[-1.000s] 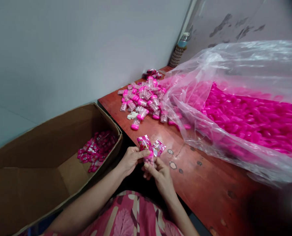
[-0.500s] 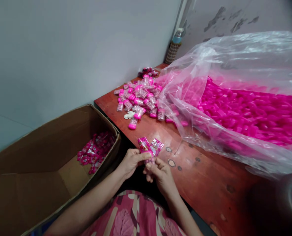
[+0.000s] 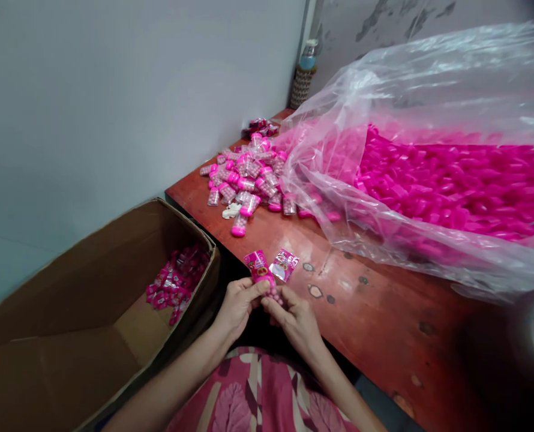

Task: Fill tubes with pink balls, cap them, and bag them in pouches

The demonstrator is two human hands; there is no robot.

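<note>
Just over the table's near edge, my two hands meet at a small clear bottle of pink candy balls (image 3: 274,294). A printed pink plastic sleeve (image 3: 257,264) sticks up from its upper end and seems to cover the cap. My left hand (image 3: 239,308) is closed, thumb pressing the lower part of the sleeve against the bottle. My right hand (image 3: 296,315) pinches the bottle's lower end; its far fingers are partly hidden. A second printed pink sleeve (image 3: 285,264) lies flat on the table beyond them.
Filled candy bottles (image 3: 248,177) are heaped on the red table (image 3: 366,336). A large clear plastic bag (image 3: 321,180) holds pink caps (image 3: 447,192). On the left, a cardboard box (image 3: 64,270) contains wrapped packets (image 3: 179,276). A dark container (image 3: 525,324) stands at right.
The sleeve has come down over the bottle's pink cap, which showed before. It now stands apart from the sleeve on the table. The whole view has shifted slightly.
</note>
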